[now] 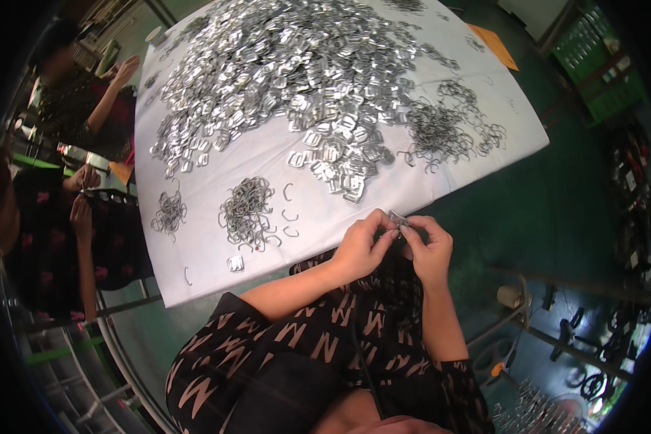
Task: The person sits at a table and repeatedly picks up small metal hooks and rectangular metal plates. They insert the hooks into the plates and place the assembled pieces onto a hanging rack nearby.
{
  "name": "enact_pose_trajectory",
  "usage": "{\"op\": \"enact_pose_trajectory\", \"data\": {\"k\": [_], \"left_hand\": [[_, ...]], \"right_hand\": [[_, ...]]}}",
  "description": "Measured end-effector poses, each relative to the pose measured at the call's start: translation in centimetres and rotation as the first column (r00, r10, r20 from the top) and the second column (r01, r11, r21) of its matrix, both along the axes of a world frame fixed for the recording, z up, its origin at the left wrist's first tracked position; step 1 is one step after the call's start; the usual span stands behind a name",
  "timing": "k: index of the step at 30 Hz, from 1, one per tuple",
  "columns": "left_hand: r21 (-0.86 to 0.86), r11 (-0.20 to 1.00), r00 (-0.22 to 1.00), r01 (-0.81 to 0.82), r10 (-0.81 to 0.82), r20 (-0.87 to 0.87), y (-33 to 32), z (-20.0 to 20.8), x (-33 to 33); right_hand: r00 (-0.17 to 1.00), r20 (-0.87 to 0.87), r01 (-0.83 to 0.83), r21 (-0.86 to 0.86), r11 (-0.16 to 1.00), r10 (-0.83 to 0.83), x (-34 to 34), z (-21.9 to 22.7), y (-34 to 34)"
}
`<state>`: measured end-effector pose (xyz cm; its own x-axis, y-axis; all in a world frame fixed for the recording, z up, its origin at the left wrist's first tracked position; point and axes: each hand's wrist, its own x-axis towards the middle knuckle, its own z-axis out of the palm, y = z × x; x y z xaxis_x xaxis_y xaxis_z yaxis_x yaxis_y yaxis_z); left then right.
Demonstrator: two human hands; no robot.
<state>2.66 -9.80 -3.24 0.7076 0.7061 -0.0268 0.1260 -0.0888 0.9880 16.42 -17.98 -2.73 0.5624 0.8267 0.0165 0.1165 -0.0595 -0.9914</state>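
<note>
One broad table [202, 242] with a white cover takes up most of the view, its near edge running slantwise in front of the person. Across its far and middle part spreads a great heap of flat silver buckles [282, 72], with a tongue of them reaching toward the near edge. At the left side are two other people, one farther off [69, 108] and one nearer [116, 253], the nearer one's hands [83, 197] close together. A tangled pile of curved wire hooks [437, 130] lies to the right of the tongue; a smaller hook pile [247, 210] sits on the nearer left part. Just off the near edge, the person's left hand [364, 246] and right hand [432, 249] meet, thumbs and fingers pinching a small silver piece [397, 217] between them; its details are too small to tell. Left of the smaller pile lies a scant hook cluster [169, 214]. One separate buckle [235, 262] rests near the edge, and a single loose hook [187, 275] lies to its left.
</note>
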Motion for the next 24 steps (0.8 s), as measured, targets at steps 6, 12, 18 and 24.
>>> {"op": "enact_pose_trajectory", "data": {"k": [6, 12, 18, 24], "left_hand": [[0.18, 0.983, 0.998, -0.047, 0.041, 0.038, 1.9, 0.1, -1.0], [0.7, 0.704, 0.793, -0.118, 0.491, -0.36, 8.3, -3.5, -0.3], [0.583, 0.813, 0.88, 0.013, 0.267, -0.393, 6.8, -3.2, -0.5], [0.729, 0.668, 0.788, 0.151, 0.363, -0.497, 10.8, 2.5, -9.4]], "right_hand": [[0.978, -0.21, 0.027, 0.102, 0.994, -0.005, -0.2, -0.9, -0.7], [0.976, -0.216, 0.029, 0.096, 0.995, -0.008, 0.4, -1.2, -1.4], [0.971, -0.241, 0.013, 0.099, 0.995, 0.011, 0.4, -1.4, -1.3], [0.956, -0.292, 0.003, 0.103, 0.995, 0.027, 0.8, -1.9, -2.0]]}}
